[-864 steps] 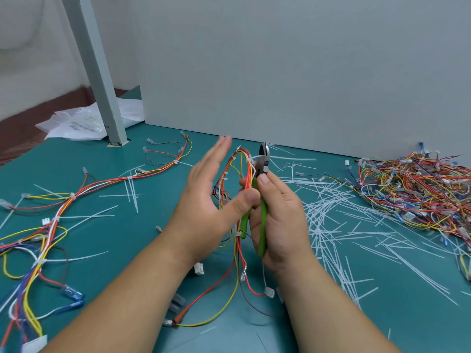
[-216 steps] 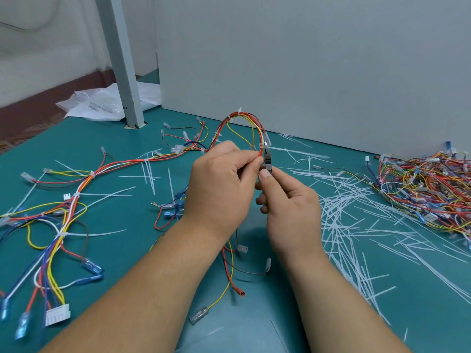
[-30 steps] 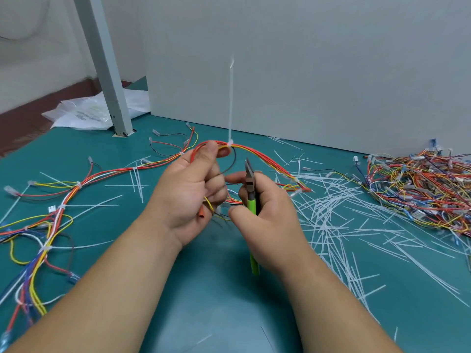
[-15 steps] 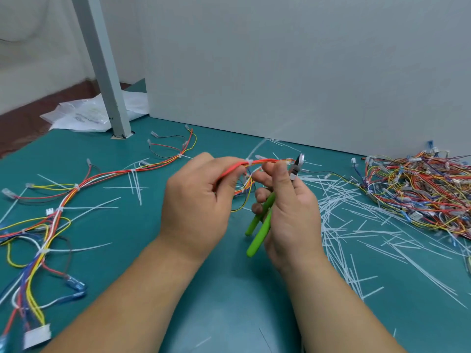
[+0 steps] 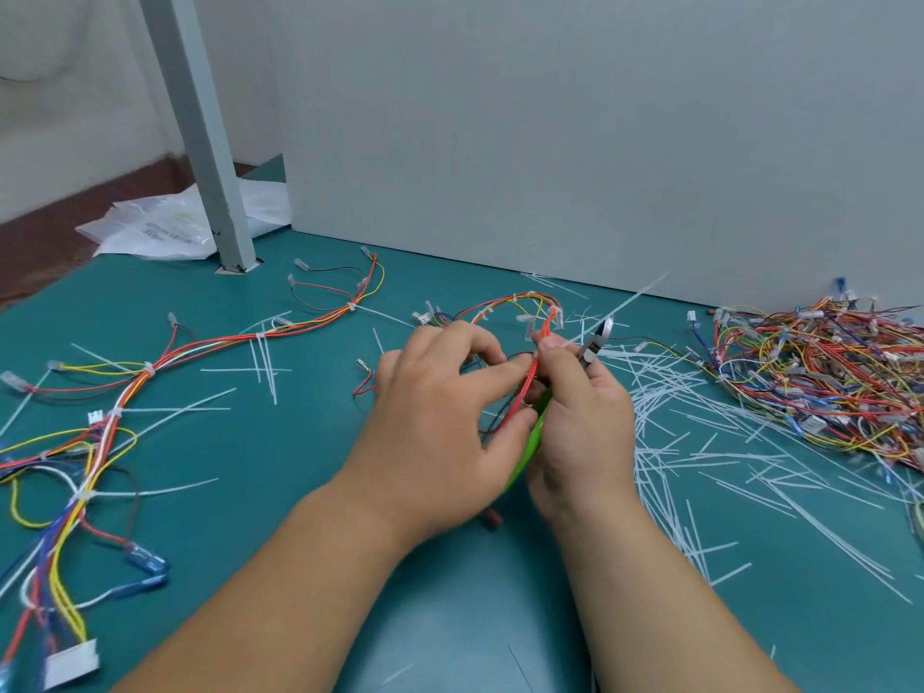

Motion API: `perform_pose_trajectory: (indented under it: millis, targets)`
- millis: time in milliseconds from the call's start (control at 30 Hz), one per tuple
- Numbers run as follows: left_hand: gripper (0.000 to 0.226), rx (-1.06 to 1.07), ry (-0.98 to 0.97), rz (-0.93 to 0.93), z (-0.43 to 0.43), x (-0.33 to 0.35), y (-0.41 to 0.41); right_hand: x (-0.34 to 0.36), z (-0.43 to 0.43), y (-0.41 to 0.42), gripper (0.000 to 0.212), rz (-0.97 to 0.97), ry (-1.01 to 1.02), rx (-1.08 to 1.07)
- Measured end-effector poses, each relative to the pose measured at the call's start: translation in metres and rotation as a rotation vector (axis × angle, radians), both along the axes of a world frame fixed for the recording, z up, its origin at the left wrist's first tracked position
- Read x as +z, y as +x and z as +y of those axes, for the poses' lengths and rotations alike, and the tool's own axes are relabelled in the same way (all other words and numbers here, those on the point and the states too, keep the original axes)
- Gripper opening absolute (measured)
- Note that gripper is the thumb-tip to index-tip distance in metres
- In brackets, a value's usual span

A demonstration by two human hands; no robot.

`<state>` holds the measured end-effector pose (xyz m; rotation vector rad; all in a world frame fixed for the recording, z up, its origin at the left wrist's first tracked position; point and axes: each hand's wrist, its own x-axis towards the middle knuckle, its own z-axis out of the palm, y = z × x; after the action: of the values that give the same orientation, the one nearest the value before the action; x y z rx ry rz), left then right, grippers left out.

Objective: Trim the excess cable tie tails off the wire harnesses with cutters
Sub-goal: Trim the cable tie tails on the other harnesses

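Left hand (image 5: 440, 422) and right hand (image 5: 587, 422) meet above the teal table (image 5: 250, 492). To their right lie a harness pile (image 5: 825, 377) and scattered cut tails (image 5: 700, 442). The left pinches a red-wired harness (image 5: 549, 322). The right grips green-handled cutters (image 5: 597, 341), head just beside a long tie tail (image 5: 635, 298).

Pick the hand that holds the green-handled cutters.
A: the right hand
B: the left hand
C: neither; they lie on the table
A: the right hand grips the cutters, with the green handles in its palm, while the left hand pinches the wire harness.
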<state>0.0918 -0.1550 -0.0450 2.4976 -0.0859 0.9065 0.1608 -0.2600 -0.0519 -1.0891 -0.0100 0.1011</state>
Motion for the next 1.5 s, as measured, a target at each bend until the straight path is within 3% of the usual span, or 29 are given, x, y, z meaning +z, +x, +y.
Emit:
perform_pose_trajectory:
  millis: [67,133,200,300,633,800,933,1133,1233,1500]
  targets:
    - [0.031,-0.141,-0.435,0.01,0.0,0.002,0.003,-0.001,-0.002,0.004,0.011,0.017,0.008,0.022]
    - [0.021,-0.141,-0.826,-0.018,0.003,0.006,0.007,-0.001,-0.004,0.006,0.016,-0.012,-0.027,0.076]
    - [0.013,-0.068,-1.004,0.0,0.009,0.007,0.012,-0.001,-0.002,0.005,0.016,-0.064,-0.056,0.151]
    - [0.011,-0.073,-1.108,0.134,0.012,0.005,0.016,-0.003,0.001,0.004,0.023,-0.1,-0.066,0.192]
    - [0.027,-0.095,-1.177,0.29,0.007,0.007,0.01,-0.002,-0.001,-0.003,0.013,-0.165,-0.061,0.296]
    - [0.021,-0.104,-1.117,0.409,0.012,0.005,0.01,-0.002,0.0,-0.004,0.018,-0.179,-0.08,0.248]
    - [0.023,-0.192,-1.209,0.457,0.013,0.005,0.01,-0.001,0.001,-0.004,0.014,-0.181,-0.098,0.242]
    - [0.018,-0.241,-0.97,0.252,0.019,0.004,0.012,-0.003,0.001,-0.003,0.018,-0.196,-0.19,0.174]
    - [0.013,-0.25,-0.871,0.238,0.018,0.003,0.011,-0.001,0.001,-0.004,0.013,-0.194,-0.17,0.193]
    - [0.018,-0.232,-1.07,0.133,0.005,0.004,0.011,-0.005,0.004,-0.005,0.016,-0.298,-0.184,0.217]
